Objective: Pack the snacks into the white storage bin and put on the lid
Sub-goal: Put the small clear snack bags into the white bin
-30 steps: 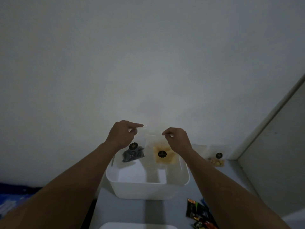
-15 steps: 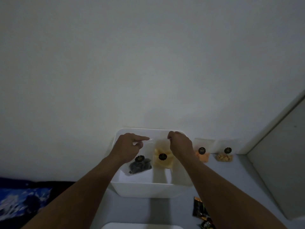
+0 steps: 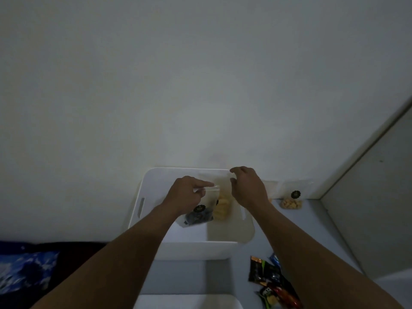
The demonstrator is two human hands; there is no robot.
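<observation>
**No readable writing on the snack packs**

No words or numbers can be made out in this dim, slightly blurred scene. A round black label point(image 3: 199, 208) with a pale gold mark sits on the front of a clear pouch of dark snacks point(image 3: 197, 218) inside the white storage bin point(image 3: 142, 190). Its lettering is too small to read. A second round label point(image 3: 295, 194), also black, is on a clear pouch of yellow pieces point(image 3: 291, 202) standing on the desk point(image 3: 312, 230) by the wall, and it is equally illegible. The dark, colourful snack packets point(image 3: 267, 275) lying on the desk at lower right carry printed lettering, smeared beyond reading.
</observation>
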